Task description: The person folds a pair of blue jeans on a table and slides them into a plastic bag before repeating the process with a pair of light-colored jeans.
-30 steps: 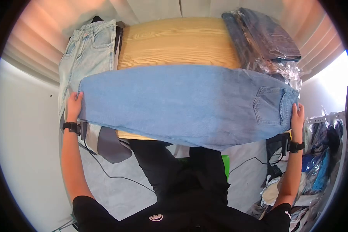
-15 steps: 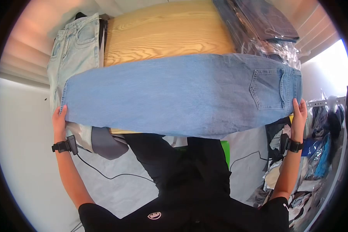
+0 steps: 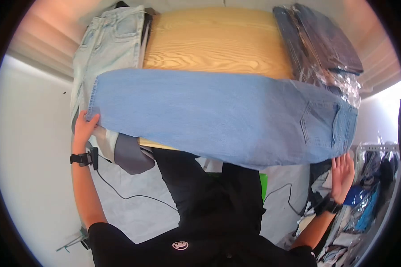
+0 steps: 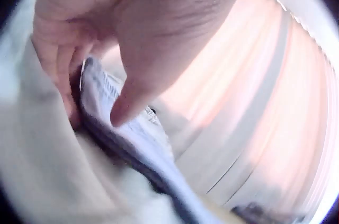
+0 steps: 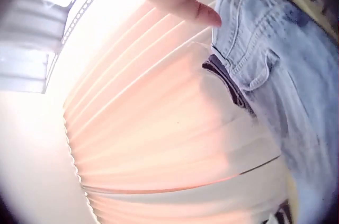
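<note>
A folded pair of light blue jeans [image 3: 218, 115] stretches across the front of the wooden table [image 3: 218, 40], with its waistband and back pocket at the right. My left hand [image 3: 88, 122] grips the hem end at the left; in the left wrist view the thumb and fingers [image 4: 122, 107] pinch the cloth [image 4: 132, 144]. My right hand [image 3: 343, 168] hangs open with spread fingers just below the waistband end and holds nothing. In the right wrist view the thumb tip [image 5: 206, 13] is close beside the waistband [image 5: 238, 17].
Pale washed jeans [image 3: 111, 40] lie on the table's left edge. A stack of dark jeans in clear bags [image 3: 329, 49] sits at the right. A grey cloth [image 3: 131, 155] hangs below the table's left front corner. Heaped clothes [image 3: 370, 209] and a rack fill the far right.
My right hand has let go of the waistband and dropped below it. The jeans have moved right and tilted, and my left hand still holds the hem end.
</note>
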Tool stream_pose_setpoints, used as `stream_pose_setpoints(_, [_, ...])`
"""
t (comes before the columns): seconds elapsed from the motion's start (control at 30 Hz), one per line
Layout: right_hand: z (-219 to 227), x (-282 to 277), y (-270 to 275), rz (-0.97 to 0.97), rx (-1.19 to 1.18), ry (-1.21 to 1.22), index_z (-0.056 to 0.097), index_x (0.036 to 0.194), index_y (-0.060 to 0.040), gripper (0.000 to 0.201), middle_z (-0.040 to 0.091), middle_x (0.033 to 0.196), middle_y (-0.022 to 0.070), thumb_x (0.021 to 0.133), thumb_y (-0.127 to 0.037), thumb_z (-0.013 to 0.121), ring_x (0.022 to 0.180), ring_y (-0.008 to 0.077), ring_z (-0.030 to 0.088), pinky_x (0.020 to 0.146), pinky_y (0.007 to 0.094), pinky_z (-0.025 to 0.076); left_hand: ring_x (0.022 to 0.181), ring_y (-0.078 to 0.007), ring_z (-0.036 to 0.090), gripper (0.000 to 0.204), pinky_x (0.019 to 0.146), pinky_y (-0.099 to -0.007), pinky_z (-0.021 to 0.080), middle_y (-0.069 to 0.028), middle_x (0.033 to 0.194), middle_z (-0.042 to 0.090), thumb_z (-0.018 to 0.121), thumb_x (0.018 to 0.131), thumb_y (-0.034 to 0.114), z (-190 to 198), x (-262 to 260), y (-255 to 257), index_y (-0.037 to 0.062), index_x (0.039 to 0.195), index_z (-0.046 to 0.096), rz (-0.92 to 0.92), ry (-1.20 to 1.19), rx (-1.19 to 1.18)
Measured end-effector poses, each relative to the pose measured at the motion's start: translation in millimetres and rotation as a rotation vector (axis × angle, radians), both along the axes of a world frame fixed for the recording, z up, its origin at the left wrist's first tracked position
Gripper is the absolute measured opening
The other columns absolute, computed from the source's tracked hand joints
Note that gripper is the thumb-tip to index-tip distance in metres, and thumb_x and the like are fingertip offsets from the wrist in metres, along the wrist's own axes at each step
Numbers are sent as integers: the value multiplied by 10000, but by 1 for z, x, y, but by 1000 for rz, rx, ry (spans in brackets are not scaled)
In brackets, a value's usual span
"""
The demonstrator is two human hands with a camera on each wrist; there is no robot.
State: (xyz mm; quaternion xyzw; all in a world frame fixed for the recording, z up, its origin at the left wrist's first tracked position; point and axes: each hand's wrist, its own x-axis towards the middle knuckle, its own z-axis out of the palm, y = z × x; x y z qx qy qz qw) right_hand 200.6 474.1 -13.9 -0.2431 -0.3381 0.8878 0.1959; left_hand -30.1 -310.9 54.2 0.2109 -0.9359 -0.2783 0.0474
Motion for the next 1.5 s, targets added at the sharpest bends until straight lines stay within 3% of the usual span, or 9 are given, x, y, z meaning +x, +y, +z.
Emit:
stream_pose_setpoints(0.13, [-9,4,-14,19,-157,92,464,1288,44,382,485,1375,127,943,-101,536,1350,285,385,1152,449,289,1128,-236,582,580,970,-359,471,-130,1244,585,690,889,206,-7,15,13,-64,1325,420,112,149,1019])
stream_pose_setpoints(0.2, [-26,0,-9,361,-164,373,466,1286,26,381,498,1361,122,937,-103,545,1322,273,411,1123,430,316,1209,-244,531,526,1032,-370,429,-137,1270,572,673,900,188,-13,20,25,-49,1308,443,199,266,1382])
stream_pose_setpoints(0.33, [-38,-7,-30,434,-144,468,530,1202,2,297,560,1286,75,927,-110,547,1225,231,475,1066,385,342,1257,-283,483,482,1097,-418,356,-140,1330,541,596,936,261,-20,23,60,-20,1308,476,194,438,1756])
stream_pose_setpoints(0.37, [-31,-10,-45,192,-118,245,514,1244,-11,359,537,1332,89,910,-135,556,1270,243,451,1104,417,302,1259,-286,480,477,1097,-426,353,-137,1337,539,580,939,265,-24,22,67,-13,1312,478,168,443,1743])
stream_pose_setpoints(0.67, [-55,-35,-67,85,-202,359,388,1402,7,607,442,1444,149,851,-185,551,1332,320,404,1128,501,260,1228,-303,514,414,1051,-461,387,-124,1319,564,538,939,225,-37,-2,86,16,1297,518,70,546,1531])
stream_pose_setpoints(0.83, [-59,-37,-71,128,-114,422,421,1376,10,566,478,1421,141,854,-170,547,1311,312,437,1124,487,277,1205,-303,531,389,1040,-446,403,-127,1290,583,530,944,171,18,9,164,-12,1287,524,-92,634,1445])
stream_pose_setpoints(0.93, [-51,-43,-73,131,-117,401,430,1364,13,554,478,1422,137,852,-168,540,1308,311,441,1122,488,280,1256,-311,507,463,1086,-423,365,-136,1317,572,560,943,240,8,30,205,-28,1316,501,-350,475,977])
stream_pose_setpoints(1.07, [-50,-42,-69,173,-178,402,437,1362,2,545,486,1417,124,857,-179,537,1309,308,439,1121,487,280,1392,-351,365,674,1136,-513,264,-172,1457,443,716,820,409,18,50,318,45,1352,519,-1186,202,182])
stream_pose_setpoints(1.5, [-52,-45,-71,138,-196,392,463,1371,-46,521,498,1415,99,875,-191,531,1316,300,434,1116,491,281,1196,-274,578,342,992,-428,487,-92,1247,627,763,776,200,-54,63,349,71,1082,683,-1285,398,-197])
